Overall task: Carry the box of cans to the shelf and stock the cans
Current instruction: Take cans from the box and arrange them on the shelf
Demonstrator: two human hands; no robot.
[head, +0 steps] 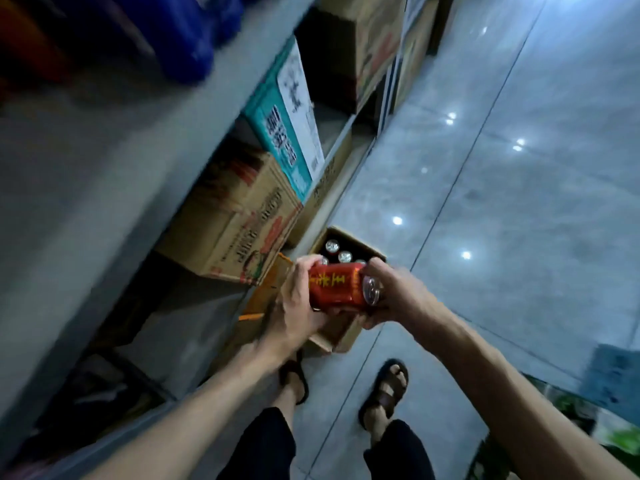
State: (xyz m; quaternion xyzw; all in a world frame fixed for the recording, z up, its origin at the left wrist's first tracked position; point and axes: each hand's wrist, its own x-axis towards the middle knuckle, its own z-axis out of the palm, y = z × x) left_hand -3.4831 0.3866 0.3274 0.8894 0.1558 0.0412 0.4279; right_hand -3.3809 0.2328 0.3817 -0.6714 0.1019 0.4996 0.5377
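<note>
A red can (337, 287) with yellow characters lies sideways between my two hands, above the box. My left hand (298, 306) grips its bottom end and my right hand (394, 296) grips its silver top end. Below them an open cardboard box (346, 337) stands on the floor beside the shelf, and several silver can tops (338, 251) show inside it. The grey shelf (104, 161) runs along the left, with a bare board at upper left.
Cardboard cartons (239, 216) and a teal and white carton (287, 126) fill the lower shelf levels. Blue packs (194, 29) sit on the upper shelf. My sandalled feet (384, 389) stand on the glossy tiled floor (519, 202), which stretches off to the right.
</note>
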